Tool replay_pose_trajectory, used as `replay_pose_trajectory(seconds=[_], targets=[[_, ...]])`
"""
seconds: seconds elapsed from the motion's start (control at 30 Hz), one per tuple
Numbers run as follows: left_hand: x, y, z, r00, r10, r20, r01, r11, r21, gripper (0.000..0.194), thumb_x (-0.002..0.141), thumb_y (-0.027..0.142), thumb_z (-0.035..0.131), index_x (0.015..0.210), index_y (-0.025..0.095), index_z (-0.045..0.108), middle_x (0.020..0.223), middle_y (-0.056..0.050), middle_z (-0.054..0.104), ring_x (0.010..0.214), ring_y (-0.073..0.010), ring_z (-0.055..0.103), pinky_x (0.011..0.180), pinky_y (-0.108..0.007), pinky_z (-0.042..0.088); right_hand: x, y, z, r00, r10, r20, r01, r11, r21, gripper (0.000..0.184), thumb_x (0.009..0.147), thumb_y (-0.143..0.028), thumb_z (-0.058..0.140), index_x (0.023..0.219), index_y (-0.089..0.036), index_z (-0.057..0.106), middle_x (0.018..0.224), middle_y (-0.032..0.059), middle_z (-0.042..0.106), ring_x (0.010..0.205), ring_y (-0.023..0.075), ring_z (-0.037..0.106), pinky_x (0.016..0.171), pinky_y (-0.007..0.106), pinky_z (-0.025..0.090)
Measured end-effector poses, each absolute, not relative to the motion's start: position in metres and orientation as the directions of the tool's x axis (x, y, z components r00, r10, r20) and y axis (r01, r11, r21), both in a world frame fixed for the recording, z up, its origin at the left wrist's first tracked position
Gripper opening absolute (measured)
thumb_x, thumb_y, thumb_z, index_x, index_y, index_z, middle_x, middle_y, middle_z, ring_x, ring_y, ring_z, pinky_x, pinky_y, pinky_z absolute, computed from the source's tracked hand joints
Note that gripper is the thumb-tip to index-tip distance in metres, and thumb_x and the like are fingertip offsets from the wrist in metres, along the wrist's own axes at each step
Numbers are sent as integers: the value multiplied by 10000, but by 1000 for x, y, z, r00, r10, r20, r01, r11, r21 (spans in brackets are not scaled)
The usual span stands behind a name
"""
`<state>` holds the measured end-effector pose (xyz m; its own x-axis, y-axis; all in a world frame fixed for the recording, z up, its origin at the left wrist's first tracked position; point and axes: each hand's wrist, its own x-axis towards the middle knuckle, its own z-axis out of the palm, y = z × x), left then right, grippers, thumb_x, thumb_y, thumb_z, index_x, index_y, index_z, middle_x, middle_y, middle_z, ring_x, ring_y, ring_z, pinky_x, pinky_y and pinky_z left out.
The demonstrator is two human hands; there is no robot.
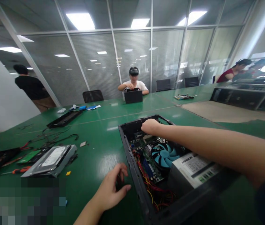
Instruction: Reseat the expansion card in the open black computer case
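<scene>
An open black computer case [125, 143] lies on the green table [95, 125] in front of me. Inside it I see a blue cooling fan [165, 153], a green board with red and yellow wires [146, 175] and a grey power supply [193, 168]. My right hand [150, 126] reaches deep into the far end of the case, fingers curled downward and hidden. My left hand [112, 189] rests by the case's left wall, fingers bent against it, holding nothing that I can make out.
A hard drive in a metal cage [51, 160] lies to the left, with a red-handled screwdriver [17, 171], loose cables [52, 137] and a black panel [63, 118]. A person sits across the table behind a black case [133, 95]. Other people stand left and right.
</scene>
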<state>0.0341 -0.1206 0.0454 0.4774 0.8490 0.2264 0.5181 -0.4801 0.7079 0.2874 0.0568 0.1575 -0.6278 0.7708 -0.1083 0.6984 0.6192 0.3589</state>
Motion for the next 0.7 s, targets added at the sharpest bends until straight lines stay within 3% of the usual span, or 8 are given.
replay_pose_trajectory(seconds=[0.07, 0.13, 0.17, 0.23, 0.33, 0.43, 0.6, 0.7], targets=[[30, -119, 46, 444, 862, 244, 515, -468, 719, 309, 821, 221, 627, 1096, 212, 486, 929, -27, 601, 767, -171, 582, 698, -291, 494, 303, 29, 182, -598, 795, -105, 745, 599, 293, 403, 782, -436, 742, 987, -89, 750, 962, 205, 730, 895, 293, 704, 786, 361, 535], [25, -118, 47, 390, 882, 266, 513, -448, 733, 243, 856, 232, 607, 1068, 218, 490, 897, -12, 587, 737, -157, 577, 681, -276, 488, 333, -14, 205, -654, 738, -164, 744, 667, 39, 586, 725, -572, 756, 1144, -163, 723, 1071, 155, 726, 943, 272, 697, 816, 341, 532], [23, -117, 48, 354, 892, 281, 510, -436, 742, 208, 876, 242, 591, 1058, 221, 491, 874, -3, 581, 718, -151, 574, 666, -269, 483, 351, -40, 214, -721, 666, -192, 692, 706, -152, 669, 713, -575, 763, 1277, -232, 656, 1188, 115, 698, 1024, 251, 679, 866, 326, 521], [19, -116, 50, 270, 907, 322, 498, -418, 760, 157, 911, 263, 559, 1047, 226, 489, 826, 13, 569, 684, -142, 567, 642, -258, 472, 385, -91, 222, -816, 547, -185, 575, 742, -344, 963, 511, -464, 912, 1392, -334, 546, 1356, 78, 609, 1172, 266, 618, 963, 335, 488], [15, -114, 51, 166, 904, 393, 483, -422, 767, 168, 926, 278, 551, 1069, 231, 477, 797, 25, 571, 667, -138, 565, 637, -256, 469, 413, -142, 215, -808, 583, -89, 581, 762, -286, 1147, 472, -247, 937, 1472, -413, 399, 1467, 77, 505, 1303, 292, 515, 1041, 401, 442], [12, -113, 52, 17, 889, 458, 471, -411, 780, 218, 913, 299, 566, 1092, 231, 462, 779, 31, 580, 637, -137, 569, 622, -261, 473, 411, -149, 204, -815, 570, -108, 578, 782, -233, 1119, 524, -175, 894, 1483, -422, 373, 1499, 91, 462, 1333, 312, 479, 1064, 456, 417], [6, -114, 60, -298, 813, 500, 408, -366, 837, 232, 869, 299, 606, 1048, 234, 474, 754, 39, 571, 602, -130, 566, 574, -247, 485, 379, -83, 198, -888, 434, -154, 460, 851, -254, 1102, 572, -221, 876, 1515, -380, 329, 1574, 98, 340, 1371, 325, 423, 1086, 459, 379], [2, -114, 67, -403, 758, 512, 358, -384, 851, 211, 859, 278, 612, 1017, 238, 477, 768, 37, 566, 583, -117, 552, 530, -225, 476, 344, 0, 190, -925, 369, -89, 379, 907, -182, 1119, 609, -354, 875, 1541, -370, 256, 1603, 92, 277, 1398, 331, 373, 1123, 508, 301]])
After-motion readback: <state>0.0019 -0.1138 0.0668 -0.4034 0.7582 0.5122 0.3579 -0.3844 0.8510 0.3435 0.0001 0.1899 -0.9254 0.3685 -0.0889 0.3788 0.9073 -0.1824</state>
